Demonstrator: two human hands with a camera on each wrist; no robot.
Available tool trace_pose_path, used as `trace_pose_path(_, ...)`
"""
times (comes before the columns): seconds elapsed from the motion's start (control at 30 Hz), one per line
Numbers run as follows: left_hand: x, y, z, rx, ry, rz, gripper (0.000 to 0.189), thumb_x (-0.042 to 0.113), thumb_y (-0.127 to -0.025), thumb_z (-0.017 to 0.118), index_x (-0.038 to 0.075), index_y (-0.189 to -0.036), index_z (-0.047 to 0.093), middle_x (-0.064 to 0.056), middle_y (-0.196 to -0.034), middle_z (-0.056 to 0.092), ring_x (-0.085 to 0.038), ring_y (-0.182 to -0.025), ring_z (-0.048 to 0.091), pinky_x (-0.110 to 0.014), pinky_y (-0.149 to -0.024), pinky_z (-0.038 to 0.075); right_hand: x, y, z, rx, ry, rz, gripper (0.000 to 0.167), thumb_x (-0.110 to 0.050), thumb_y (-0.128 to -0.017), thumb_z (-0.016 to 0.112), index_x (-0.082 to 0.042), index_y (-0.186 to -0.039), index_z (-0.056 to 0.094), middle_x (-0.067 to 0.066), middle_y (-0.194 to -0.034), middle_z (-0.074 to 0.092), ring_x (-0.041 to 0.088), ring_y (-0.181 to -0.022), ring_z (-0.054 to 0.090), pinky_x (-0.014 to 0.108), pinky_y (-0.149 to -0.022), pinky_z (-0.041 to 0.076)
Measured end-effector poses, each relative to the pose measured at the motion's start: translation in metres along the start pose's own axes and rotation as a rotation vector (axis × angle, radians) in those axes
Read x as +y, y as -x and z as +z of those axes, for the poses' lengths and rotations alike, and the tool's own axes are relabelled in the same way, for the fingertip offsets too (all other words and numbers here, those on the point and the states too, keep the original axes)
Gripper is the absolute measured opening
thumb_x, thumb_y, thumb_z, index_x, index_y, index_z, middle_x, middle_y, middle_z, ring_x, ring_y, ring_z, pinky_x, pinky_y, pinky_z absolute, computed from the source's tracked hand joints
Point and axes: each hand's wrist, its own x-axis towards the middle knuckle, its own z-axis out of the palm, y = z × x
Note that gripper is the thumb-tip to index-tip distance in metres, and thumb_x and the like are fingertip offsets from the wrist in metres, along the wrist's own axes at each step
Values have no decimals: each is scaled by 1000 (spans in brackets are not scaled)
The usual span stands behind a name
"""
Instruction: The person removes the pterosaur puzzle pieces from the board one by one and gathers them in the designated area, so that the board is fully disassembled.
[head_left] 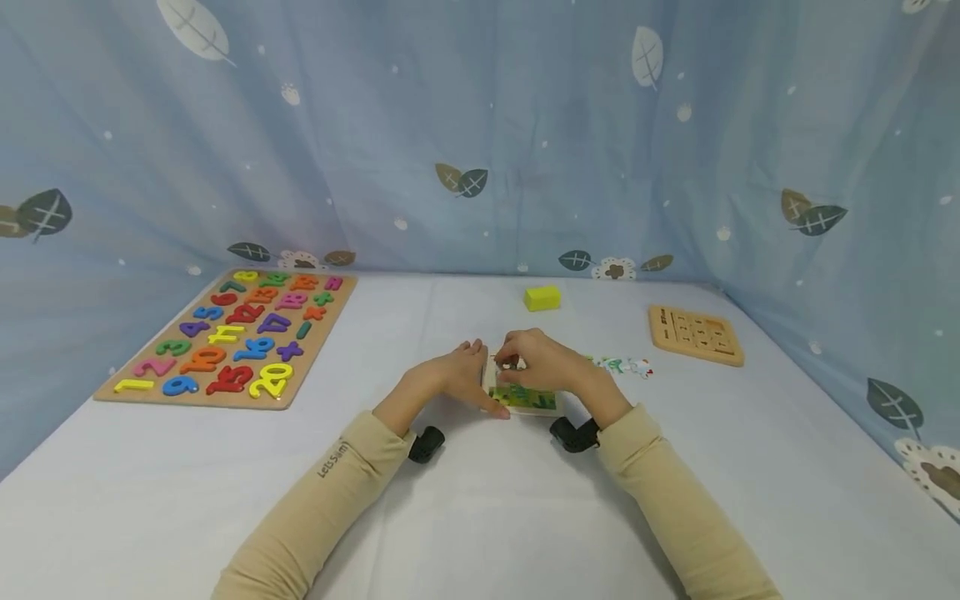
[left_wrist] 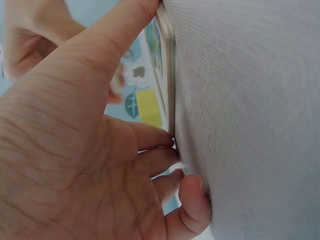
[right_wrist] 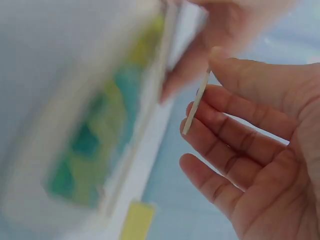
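A small puzzle board (head_left: pixel 534 400) with a green and yellow picture lies on the white table, between both hands. My left hand (head_left: pixel 453 373) holds the board at its left side, thumb at the near edge and fingertips against the side farther back. Over the board my right hand (head_left: pixel 543 360) pinches a thin flat puzzle piece (right_wrist: pixel 197 102) between thumb and fingers. In the right wrist view that piece is seen edge-on, apart from the board, so its picture is hidden. Small printed pieces (head_left: pixel 626 367) lie right of the right hand.
A wooden board with colourful numbers (head_left: pixel 225 342) lies at the left. Behind the hands stands a yellow block (head_left: pixel 542 297). A small wooden number board (head_left: pixel 696 335) lies at the right. A blue patterned curtain (head_left: pixel 480 133) hangs along the back.
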Motion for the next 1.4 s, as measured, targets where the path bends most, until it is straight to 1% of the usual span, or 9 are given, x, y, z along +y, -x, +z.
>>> trace_pose_path(0.13,1,-1,0,0,-7,-29,119,65,-76,69,0,-154,6,-17,-162,2,-33,-150,3,-48,-121,15,8,8,-17,44,13,-1,22,-7,-90,65,6,-108,70,14,-97,66,24,-89,65,41,-80,56)
trace_pose_path(0.23,2,-2,0,-3,8,-29,120,65,-75,70,0,-154,6,-17,-162,1,-31,-150,2,-48,-121,14,12,16,-27,59,20,15,21,-7,-90,65,6,-107,70,13,-96,66,23,-87,65,41,-78,56)
trace_pose_path(0.33,2,-2,0,5,6,-26,121,65,-75,70,0,-154,6,-17,-162,2,-31,-150,3,-47,-121,14,14,25,-32,67,30,51,20,-7,-89,67,4,-105,71,11,-93,64,20,-83,62,36,-74,55)
trace_pose_path(0.53,1,-1,2,25,-1,-25,120,62,-75,72,-1,-153,7,-17,-162,4,-32,-150,3,-45,-122,13,27,47,-32,56,47,133,20,-7,-88,68,3,-104,72,8,-91,63,15,-80,57,28,-70,49)
trace_pose_path(0.67,2,-1,2,22,5,-21,120,61,-75,73,-2,-153,7,-17,-161,4,-32,-150,3,-45,-122,12,38,63,-29,43,52,166,21,-6,-87,69,5,-105,72,9,-91,64,15,-79,58,30,-69,50)
trace_pose_path(0.77,2,-1,3,23,1,-26,120,61,-75,72,-2,-153,8,-17,-162,5,-32,-150,4,-45,-122,13,45,70,-26,39,71,166,21,-5,-86,70,5,-104,72,10,-91,65,17,-82,61,33,-71,53)
trace_pose_path(0.93,0,-1,3,19,-1,-30,119,62,-75,71,-1,-153,8,-16,-162,5,-32,-150,3,-45,-122,13,51,75,-21,15,68,174,21,-3,-84,71,5,-103,72,9,-90,65,20,-85,62,39,-75,54)
trace_pose_path(1.17,0,-1,3,17,2,-22,118,62,-76,71,0,-154,7,-16,-162,3,-31,-150,2,-45,-122,12,54,76,-17,8,64,201,22,-5,-82,73,5,-101,72,7,-85,64,16,-79,58,34,-71,53)
trace_pose_path(1.4,0,-1,3,18,16,-28,119,62,-76,71,-1,-154,7,-16,-162,3,-31,-150,2,-44,-122,12,56,76,-15,19,66,206,21,-5,-81,73,5,-100,73,7,-85,64,16,-80,58,33,-71,52)
